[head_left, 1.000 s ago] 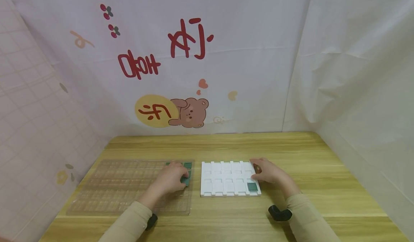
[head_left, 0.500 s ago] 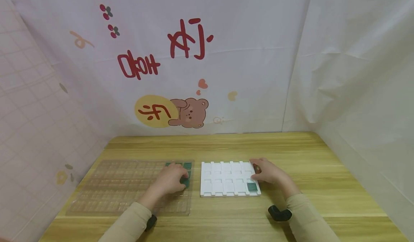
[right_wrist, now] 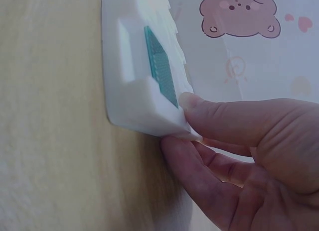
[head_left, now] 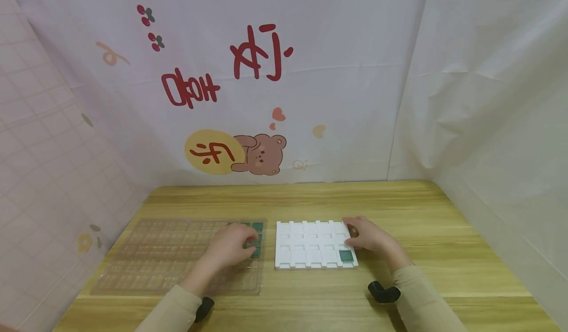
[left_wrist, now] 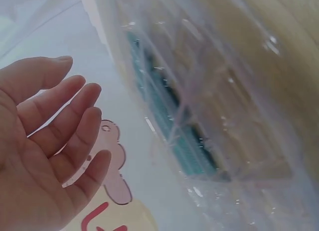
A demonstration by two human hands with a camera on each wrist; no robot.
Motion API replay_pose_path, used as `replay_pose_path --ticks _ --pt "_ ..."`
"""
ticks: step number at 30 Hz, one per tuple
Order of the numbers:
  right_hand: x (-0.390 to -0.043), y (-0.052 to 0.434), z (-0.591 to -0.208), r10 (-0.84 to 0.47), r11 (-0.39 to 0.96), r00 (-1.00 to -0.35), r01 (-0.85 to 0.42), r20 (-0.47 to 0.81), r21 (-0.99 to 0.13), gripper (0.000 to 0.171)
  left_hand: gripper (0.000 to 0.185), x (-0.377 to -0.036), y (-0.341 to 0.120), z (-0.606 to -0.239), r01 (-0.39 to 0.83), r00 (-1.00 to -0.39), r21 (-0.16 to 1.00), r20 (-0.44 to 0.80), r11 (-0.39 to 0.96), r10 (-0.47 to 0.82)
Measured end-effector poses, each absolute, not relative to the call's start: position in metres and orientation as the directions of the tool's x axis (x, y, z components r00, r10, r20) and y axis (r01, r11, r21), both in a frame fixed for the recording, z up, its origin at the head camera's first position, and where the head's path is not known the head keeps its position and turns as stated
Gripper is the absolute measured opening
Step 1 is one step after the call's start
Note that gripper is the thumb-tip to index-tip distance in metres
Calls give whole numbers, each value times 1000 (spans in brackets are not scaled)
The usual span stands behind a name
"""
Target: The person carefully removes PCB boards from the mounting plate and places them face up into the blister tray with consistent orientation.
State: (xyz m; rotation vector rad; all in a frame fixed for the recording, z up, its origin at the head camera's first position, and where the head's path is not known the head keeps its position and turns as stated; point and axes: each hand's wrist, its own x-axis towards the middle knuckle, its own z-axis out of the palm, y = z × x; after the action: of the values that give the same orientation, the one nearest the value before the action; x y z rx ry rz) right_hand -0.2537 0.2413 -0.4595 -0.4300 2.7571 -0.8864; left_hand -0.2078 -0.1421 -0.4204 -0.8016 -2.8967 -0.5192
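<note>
My left hand hovers over the right end of a clear plastic tray. Its fingers are loosely bent with nothing between them, as the left wrist view shows. Several green square chips sit in that tray's pockets beside the fingers, some hidden by the hand. With thumb and fingers, my right hand pinches the right edge of a white tray with two rows of pockets. One green chip lies in its near right corner pocket, close to the right thumb.
Both trays lie on a wood-grain table, a narrow gap between them. A white printed cloth hangs behind the table, and more cloth closes off both sides. Black wrist straps are on the forearms.
A second ago a green chip showed tilted at the left fingertips; now it lies flat in the clear tray. The left hand has drawn slightly left, off the chips. The right hand stays still.
</note>
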Motion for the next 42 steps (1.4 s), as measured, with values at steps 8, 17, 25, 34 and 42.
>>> replay_pose_path --ticks 8,17,25,34,42 --pt "-253 241 -459 -324 771 -938 -186 -124 -609 67 18 -198 -138 -412 553 -828 221 248 803 502" --pt "-254 243 -461 -338 777 -934 -209 -114 -594 67 16 -187 -128 -405 606 -772 135 337 784 539" --pt "-255 242 -461 -335 782 -934 -205 -120 -588 66 19 -178 -120 -405 641 -716 97 432 761 548" --pt "-253 242 -461 -326 783 -937 -194 -124 -590 66 30 -171 -110 -413 684 -657 94 512 724 554" --pt "-254 242 -461 -323 787 -938 -193 -124 -586 67 35 -166 -97 -414 687 -664 110 498 719 558"
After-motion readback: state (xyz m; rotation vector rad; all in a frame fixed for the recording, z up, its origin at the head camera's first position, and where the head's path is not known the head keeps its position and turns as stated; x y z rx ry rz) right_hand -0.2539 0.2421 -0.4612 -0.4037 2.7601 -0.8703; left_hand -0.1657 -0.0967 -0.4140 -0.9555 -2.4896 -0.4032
